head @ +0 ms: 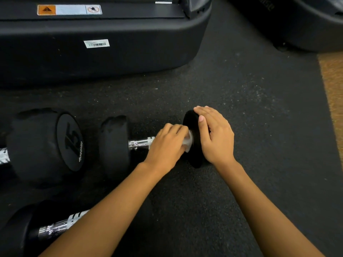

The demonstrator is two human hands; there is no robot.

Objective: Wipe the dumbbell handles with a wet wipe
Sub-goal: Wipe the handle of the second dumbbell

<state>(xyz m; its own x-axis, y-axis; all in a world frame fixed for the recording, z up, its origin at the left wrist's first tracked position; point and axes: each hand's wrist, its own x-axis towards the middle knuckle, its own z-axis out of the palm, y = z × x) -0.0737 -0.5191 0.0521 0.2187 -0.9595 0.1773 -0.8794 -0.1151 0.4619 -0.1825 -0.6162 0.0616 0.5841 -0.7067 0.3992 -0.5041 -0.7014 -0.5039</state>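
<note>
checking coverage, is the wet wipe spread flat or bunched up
Bunched: the wet wipe is a crumpled wad in the left hand on the handle.

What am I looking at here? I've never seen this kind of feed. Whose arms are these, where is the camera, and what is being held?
There is no machine: these are a person's two bare arms, filmed by one wide-angle camera worn on their head, looking down at a black speckled floor. Three dumbbells lie there: the dumbbell marked 15 at left, the lower-left dumbbell, and the middle dumbbell being cleaned. The left hand grips a white wet wipe around its chrome handle, close to the right end weight. The right hand rests over that weight, fingers fairly straight, seemingly steadying it. The black bulk at top is a gym machine base.
</note>
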